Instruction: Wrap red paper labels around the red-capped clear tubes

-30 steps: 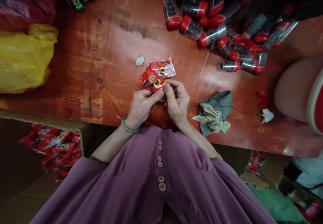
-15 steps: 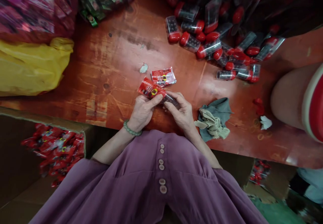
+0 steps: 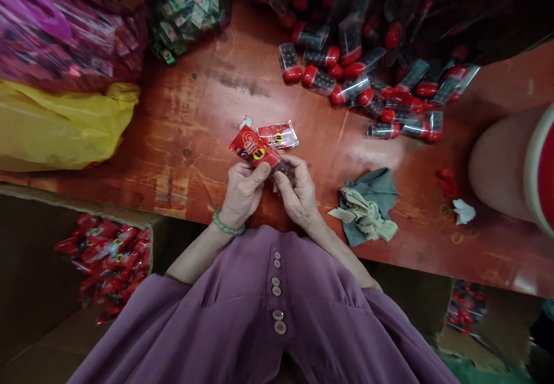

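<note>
My left hand, with a green bead bracelet at the wrist, pinches a red printed wrapper between thumb and fingers. The wrapper's flat end points up and to the left. Its lower right end meets a clear tube of dark balls, and my right hand is closed around that tube. How far the tube sits inside the wrapper is hidden by my fingers. Just beyond my hands lies a stack of flat red wrappers on the reddish wooden table.
Red-capped clear tubes are piled at the back right. Grey and beige rags lie right of my hands, near a large tub. Plastic bags stand at the left. Below the table edge, a cardboard box holds red packets.
My right hand has come closer to my left, and less of the tube shows past the wrapper. The wrapper's far end looks wider and flatter. The whole view has shifted slightly.
</note>
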A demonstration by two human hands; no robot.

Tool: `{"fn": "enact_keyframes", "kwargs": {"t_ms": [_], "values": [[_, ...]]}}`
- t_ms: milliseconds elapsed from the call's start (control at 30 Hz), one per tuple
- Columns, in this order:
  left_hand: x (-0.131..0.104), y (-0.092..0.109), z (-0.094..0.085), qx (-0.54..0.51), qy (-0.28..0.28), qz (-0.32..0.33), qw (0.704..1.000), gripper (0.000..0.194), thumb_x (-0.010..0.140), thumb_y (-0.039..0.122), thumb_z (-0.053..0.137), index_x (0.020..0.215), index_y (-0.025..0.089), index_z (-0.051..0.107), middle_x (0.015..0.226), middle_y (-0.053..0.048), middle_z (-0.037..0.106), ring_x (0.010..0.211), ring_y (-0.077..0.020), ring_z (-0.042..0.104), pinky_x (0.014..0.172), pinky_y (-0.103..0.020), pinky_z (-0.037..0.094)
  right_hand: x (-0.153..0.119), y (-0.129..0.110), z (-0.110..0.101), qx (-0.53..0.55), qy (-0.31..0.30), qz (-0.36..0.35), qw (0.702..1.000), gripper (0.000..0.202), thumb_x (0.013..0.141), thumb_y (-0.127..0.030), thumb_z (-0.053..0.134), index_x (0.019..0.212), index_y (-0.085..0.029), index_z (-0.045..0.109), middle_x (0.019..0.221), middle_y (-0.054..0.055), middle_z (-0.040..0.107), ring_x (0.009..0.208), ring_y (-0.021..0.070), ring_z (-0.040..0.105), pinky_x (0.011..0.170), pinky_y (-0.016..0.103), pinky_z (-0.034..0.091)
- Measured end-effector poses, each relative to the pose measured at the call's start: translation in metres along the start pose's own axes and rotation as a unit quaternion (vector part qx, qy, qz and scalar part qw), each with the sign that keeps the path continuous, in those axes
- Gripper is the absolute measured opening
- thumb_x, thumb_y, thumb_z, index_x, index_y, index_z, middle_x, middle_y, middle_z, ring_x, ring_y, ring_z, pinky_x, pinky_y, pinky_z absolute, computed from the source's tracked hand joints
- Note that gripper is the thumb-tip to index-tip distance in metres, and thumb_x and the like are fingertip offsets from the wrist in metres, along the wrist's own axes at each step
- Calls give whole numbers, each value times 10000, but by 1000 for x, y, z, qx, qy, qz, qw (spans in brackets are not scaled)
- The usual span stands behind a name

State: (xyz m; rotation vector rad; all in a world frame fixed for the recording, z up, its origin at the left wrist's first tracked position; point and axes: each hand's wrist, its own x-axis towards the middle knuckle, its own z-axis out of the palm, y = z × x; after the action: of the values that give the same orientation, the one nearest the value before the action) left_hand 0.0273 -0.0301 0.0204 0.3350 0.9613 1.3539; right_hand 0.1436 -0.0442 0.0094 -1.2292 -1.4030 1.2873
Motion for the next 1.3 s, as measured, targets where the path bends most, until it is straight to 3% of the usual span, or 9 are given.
{"fn": "enact_keyframes", "kwargs": {"t_ms": [100,300,467,667,767,833,933,1033,1300], "values": [[2,2,-2,13,13,-3,1000,309,593,436,902,694,182,760,653,1,712,564,-98,605,578,-232,502,-1,-1,-6,-1,-30,9,1000,352,976,-410,527,1290,-260,478,1015,37,640,725,124,600,685,297,551],[0,-4,-3,41,-26,-16,999,296,661,451,861,788,192,792,790,-41,771,616,-125,662,593,-247,524,-4,1,-15,-12,-31,10,999,194,981,-375,527,1095,-222,562,680,-55,577,570,86,559,600,235,495],[0,-4,-6,103,-61,-12,993,238,734,393,825,854,190,796,879,-54,784,766,-152,712,715,-264,558,-2,0,-17,-62,-4,-48,997,162,978,-314,538,1098,-216,590,735,-40,614,566,77,559,593,229,492],[5,1,-3,38,-41,3,998,295,676,423,860,838,189,780,914,-61,783,912,-209,732,884,-337,574,2,-1,-11,-112,8,-89,990,171,964,-308,563,1100,-220,617,929,30,700,702,122,634,695,277,534],[8,-1,-4,41,-66,-1,997,313,669,439,859,843,192,778,932,-69,783,944,-226,730,840,-328,593,2,-3,-7,-107,37,-87,990,163,951,-320,580,1064,-216,637,908,36,693,763,146,640,742,301,531],[8,-2,-7,58,-99,-13,993,328,697,453,835,887,193,778,998,-85,778,938,-229,729,739,-299,604,2,-5,-5,-35,19,-22,999,203,961,-386,563,1040,-214,636,752,-7,630,634,116,579,642,270,500],[8,-2,-11,89,-124,-36,988,351,750,471,787,934,172,773,1039,-113,771,836,-219,732,577,-265,578,4,-9,-1,108,-29,79,991,289,958,-484,548,990,-207,625,608,-67,488,494,70,445,515,223,406],[6,-1,-13,82,-133,-46,987,384,744,498,786,919,157,763,1024,-128,769,674,-176,703,504,-254,541,8,-9,3,143,-28,91,985,329,935,-527,571,989,-205,615,594,-79,466,496,62,430,512,215,389],[8,3,-13,37,-60,-46,996,400,717,553,792,811,173,709,679,-25,686,464,-97,533,440,-250,477,8,-1,-3,106,-91,86,986,419,948,-489,562,1275,-232,510,820,-18,633,680,101,622,645,250,544]]}}
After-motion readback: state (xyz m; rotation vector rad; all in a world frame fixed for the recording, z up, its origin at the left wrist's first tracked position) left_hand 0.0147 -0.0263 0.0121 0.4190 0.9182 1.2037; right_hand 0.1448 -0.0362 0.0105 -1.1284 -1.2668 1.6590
